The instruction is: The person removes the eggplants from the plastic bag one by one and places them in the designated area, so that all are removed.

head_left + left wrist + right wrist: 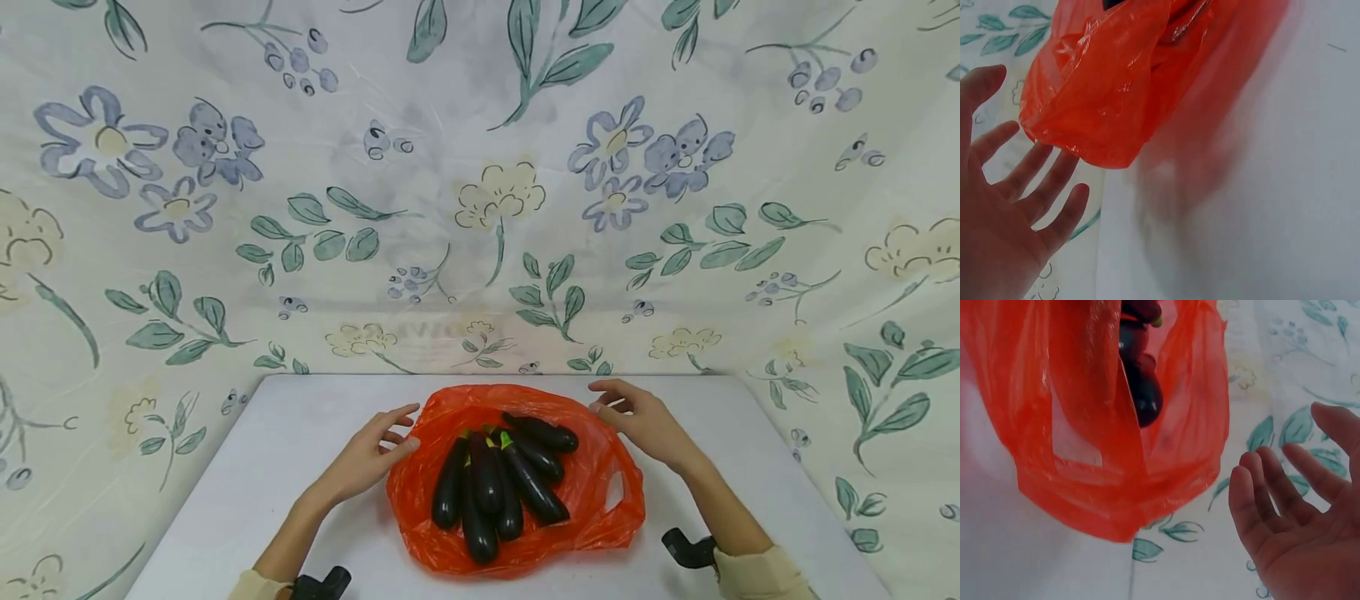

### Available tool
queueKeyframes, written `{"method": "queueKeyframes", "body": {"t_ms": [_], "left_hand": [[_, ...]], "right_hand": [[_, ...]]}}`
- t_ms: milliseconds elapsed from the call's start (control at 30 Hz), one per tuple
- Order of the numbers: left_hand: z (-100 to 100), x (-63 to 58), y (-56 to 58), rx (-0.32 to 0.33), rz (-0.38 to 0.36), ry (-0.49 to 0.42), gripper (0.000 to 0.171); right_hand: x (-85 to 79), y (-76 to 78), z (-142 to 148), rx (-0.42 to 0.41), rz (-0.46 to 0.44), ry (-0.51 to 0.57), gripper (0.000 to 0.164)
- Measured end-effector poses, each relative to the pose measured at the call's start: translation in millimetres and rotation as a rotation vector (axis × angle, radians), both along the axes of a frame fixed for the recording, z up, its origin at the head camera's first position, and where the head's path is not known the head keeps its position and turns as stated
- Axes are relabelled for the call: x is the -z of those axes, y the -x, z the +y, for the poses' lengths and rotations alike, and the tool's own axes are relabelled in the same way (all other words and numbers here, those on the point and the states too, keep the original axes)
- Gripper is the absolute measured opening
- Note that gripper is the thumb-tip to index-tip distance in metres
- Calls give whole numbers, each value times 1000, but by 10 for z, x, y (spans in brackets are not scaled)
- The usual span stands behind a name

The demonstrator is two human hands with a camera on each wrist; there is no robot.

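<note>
A red plastic bag [420, 533] lies spread wide on the white table, with several dark purple eggplants [486, 475] heaped in it. At the bag's left edge is my left hand [367, 454], fingers loosely bent and holding nothing. In the left wrist view the fingertips of the left hand [1022, 212] come right up to the red plastic. My right hand [637, 421] hovers by the bag's upper right edge, fingers relaxed. The right wrist view shows this right hand [1304, 519] apart from the bag [1179, 481], whose handle loop hangs to the side.
The white table [247, 467] extends on both sides of the bag. Behind it rises a floral cloth [420, 192], which also drapes along both sides. Black wrist cameras [690, 548] are strapped at both cuffs.
</note>
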State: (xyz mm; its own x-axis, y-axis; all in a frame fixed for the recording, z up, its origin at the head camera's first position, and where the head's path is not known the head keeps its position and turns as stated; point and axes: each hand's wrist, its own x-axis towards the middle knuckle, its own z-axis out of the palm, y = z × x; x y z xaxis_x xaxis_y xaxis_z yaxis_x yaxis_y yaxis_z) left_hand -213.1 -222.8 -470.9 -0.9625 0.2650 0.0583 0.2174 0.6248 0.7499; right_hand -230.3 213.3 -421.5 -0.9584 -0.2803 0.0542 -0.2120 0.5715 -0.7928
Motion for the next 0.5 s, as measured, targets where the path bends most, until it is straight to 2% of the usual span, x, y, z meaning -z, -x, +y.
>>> {"method": "queueKeyframes", "body": {"t_ms": [367,500], "left_hand": [[93,43,20,11,-2,-10,64],[107,50,15,25,5,-25,64]], "right_hand": [[106,-81,-183,-108,-87,64,47],[166,-109,-253,-150,-109,55,47]]}}
